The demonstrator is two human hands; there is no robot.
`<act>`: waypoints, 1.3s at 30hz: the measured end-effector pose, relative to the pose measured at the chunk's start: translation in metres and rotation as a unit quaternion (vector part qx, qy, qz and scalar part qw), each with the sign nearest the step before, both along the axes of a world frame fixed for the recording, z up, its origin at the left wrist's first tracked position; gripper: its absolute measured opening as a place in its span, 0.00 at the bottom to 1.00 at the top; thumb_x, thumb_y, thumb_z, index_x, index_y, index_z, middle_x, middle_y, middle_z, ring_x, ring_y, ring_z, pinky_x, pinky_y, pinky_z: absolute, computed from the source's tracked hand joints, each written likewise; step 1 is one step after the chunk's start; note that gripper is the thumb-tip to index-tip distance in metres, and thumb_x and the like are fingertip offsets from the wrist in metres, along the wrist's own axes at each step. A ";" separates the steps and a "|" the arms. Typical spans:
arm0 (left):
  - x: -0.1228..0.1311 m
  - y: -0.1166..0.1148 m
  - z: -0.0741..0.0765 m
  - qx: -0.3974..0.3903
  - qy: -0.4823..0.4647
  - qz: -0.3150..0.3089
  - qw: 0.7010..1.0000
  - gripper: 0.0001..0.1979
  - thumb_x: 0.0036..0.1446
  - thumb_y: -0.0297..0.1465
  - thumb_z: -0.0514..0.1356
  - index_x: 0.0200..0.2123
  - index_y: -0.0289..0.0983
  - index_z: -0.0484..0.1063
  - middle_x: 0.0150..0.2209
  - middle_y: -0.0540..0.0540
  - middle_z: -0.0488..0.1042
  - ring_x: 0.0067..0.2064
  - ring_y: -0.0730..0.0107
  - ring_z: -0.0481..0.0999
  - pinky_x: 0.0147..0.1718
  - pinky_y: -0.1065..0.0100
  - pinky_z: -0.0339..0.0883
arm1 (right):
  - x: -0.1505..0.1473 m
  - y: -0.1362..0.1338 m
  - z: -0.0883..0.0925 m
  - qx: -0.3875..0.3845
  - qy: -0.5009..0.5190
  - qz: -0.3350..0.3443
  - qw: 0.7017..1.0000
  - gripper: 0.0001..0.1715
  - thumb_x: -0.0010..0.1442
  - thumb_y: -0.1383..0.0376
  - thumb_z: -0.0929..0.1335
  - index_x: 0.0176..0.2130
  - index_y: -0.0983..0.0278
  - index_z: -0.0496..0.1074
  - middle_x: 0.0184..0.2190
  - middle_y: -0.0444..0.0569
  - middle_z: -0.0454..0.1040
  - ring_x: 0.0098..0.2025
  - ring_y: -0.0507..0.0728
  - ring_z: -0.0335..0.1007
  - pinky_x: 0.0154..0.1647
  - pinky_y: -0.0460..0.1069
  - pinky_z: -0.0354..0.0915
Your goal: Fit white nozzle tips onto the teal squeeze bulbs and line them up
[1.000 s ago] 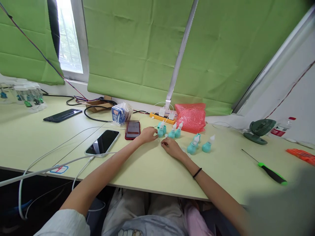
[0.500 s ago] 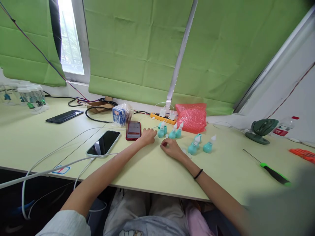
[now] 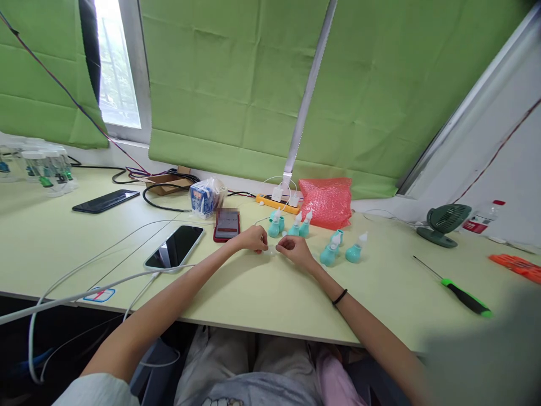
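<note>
My left hand [image 3: 255, 239] and my right hand [image 3: 296, 251] are close together over the table, fingers pinched. Between their fingertips is a small clear plastic piece [image 3: 271, 250], held from both sides; its exact shape is too small to make out. Just behind the hands stand several turquoise bulbs with clear pointed tips, among them one bulb [image 3: 274, 228] by my left fingers. To the right of my right hand are more, including a bulb [image 3: 327, 255] and a separate bulb [image 3: 353, 253]. Small clear parts lie partly hidden by my right wrist.
A red-cased phone [image 3: 226, 226] and a larger phone [image 3: 175, 248] with a white cable lie left. Behind are a bagged blue box [image 3: 207, 197], an orange power strip [image 3: 276, 204] and pink bubble wrap [image 3: 325, 202]. Right: a screwdriver [image 3: 465, 296] and a green fan [image 3: 446, 223].
My left hand has come down and nearer to my right hand. A clear plastic piece now shows between the fingertips. The view has shifted slightly.
</note>
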State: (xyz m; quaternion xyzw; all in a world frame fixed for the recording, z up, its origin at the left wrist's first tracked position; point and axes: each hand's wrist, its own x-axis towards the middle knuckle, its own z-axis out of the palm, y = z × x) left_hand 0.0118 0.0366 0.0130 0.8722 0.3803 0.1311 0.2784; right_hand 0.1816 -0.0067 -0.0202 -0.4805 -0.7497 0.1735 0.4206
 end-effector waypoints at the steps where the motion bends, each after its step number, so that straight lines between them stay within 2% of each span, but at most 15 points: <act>1: 0.000 0.000 -0.001 0.015 0.006 0.000 1.000 0.06 0.38 0.27 0.53 0.22 0.32 0.68 0.15 0.50 0.68 0.19 0.75 0.67 0.20 0.75 0.60 | 0.000 0.000 -0.001 -0.004 -0.003 0.007 1.000 0.06 0.45 0.65 0.65 0.23 0.67 0.68 0.19 0.45 0.69 0.21 0.49 0.62 0.22 0.44 0.60; 6: 0.000 -0.007 -0.001 0.166 -0.025 -0.006 0.986 0.09 0.38 0.29 0.55 0.27 0.34 0.69 0.23 0.50 0.70 0.24 0.74 0.67 0.24 0.75 0.58 | 0.000 0.001 -0.005 0.007 -0.017 0.003 1.000 0.06 0.44 0.65 0.65 0.23 0.67 0.69 0.18 0.45 0.69 0.20 0.48 0.62 0.21 0.43 0.59; 11: 0.002 -0.013 -0.011 0.153 -0.024 -0.073 0.985 0.15 0.37 0.30 0.58 0.33 0.35 0.68 0.26 0.50 0.70 0.26 0.74 0.67 0.23 0.76 0.58 | 0.003 0.002 -0.002 0.014 -0.010 0.001 1.000 0.07 0.45 0.65 0.65 0.23 0.67 0.70 0.19 0.47 0.70 0.21 0.49 0.63 0.22 0.44 0.60; 17: 0.005 -0.010 -0.017 0.144 -0.050 -0.062 0.986 0.13 0.36 0.26 0.56 0.31 0.34 0.69 0.28 0.49 0.71 0.27 0.75 0.68 0.26 0.76 0.59 | 0.012 0.005 0.005 -0.026 0.007 0.037 0.999 0.08 0.44 0.64 0.66 0.24 0.68 0.72 0.20 0.47 0.71 0.21 0.50 0.64 0.22 0.44 0.61; 24: 0.005 -0.008 -0.020 0.131 -0.062 -0.070 0.987 0.12 0.39 0.29 0.56 0.31 0.33 0.72 0.26 0.48 0.72 0.25 0.75 0.67 0.25 0.76 0.58 | 0.014 0.004 0.007 -0.078 -0.008 0.075 0.994 0.09 0.43 0.65 0.66 0.25 0.69 0.73 0.21 0.49 0.72 0.22 0.50 0.65 0.22 0.44 0.61; 39: 0.007 -0.006 -0.023 0.136 -0.067 -0.083 0.985 0.13 0.39 0.30 0.57 0.31 0.31 0.73 0.22 0.50 0.70 0.23 0.78 0.63 0.22 0.77 0.54 | 0.010 0.004 0.004 -0.054 0.023 0.061 0.996 0.11 0.43 0.63 0.67 0.26 0.69 0.72 0.23 0.50 0.72 0.24 0.51 0.66 0.24 0.45 0.63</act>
